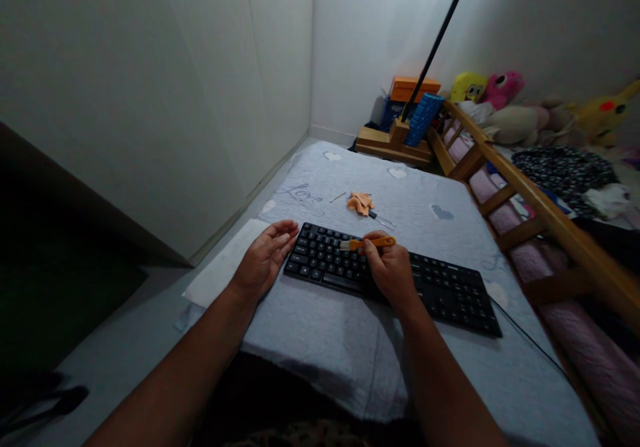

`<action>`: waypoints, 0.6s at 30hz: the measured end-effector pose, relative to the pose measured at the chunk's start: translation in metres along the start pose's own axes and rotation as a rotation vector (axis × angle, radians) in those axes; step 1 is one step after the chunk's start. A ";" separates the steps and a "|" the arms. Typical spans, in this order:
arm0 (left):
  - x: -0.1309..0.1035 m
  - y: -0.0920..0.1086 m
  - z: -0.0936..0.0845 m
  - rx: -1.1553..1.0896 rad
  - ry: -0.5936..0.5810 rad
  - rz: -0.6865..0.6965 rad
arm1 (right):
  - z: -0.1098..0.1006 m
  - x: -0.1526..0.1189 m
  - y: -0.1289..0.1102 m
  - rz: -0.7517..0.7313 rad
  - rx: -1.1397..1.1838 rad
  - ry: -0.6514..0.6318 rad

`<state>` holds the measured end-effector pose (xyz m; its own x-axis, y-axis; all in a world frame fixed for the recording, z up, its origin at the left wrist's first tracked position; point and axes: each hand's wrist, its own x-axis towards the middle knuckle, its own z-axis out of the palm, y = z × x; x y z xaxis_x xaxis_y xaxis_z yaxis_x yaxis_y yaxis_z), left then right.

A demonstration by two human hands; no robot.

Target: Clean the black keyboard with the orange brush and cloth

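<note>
A black computer keyboard lies at a slant across the cloth-covered table. My right hand is closed round the orange handle of a small brush, whose pale bristles point left over the keys. Whether the bristles touch the keys I cannot tell. Beside the keyboard's left end, my left hand rests with fingers stretched out and nothing in it. Beyond the keyboard lie a crumpled orange cloth, a thin metal tool with a dark handle and a small thin stick.
A grey-blue cloth with hearts covers the table. White paper lies under its left side. A cable runs off right from the keyboard. The wooden bed rail borders the right; a white cabinet stands left. A lamp pole rises behind.
</note>
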<state>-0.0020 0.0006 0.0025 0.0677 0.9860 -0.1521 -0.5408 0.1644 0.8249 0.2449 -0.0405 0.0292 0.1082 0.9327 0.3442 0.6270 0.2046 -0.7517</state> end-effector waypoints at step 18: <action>-0.001 0.002 0.004 0.015 0.027 -0.004 | -0.003 -0.006 0.004 0.049 0.005 0.051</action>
<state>-0.0001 0.0000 0.0061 0.0471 0.9843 -0.1704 -0.5280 0.1693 0.8322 0.2491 -0.0465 0.0262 0.1779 0.9254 0.3345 0.6157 0.1605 -0.7715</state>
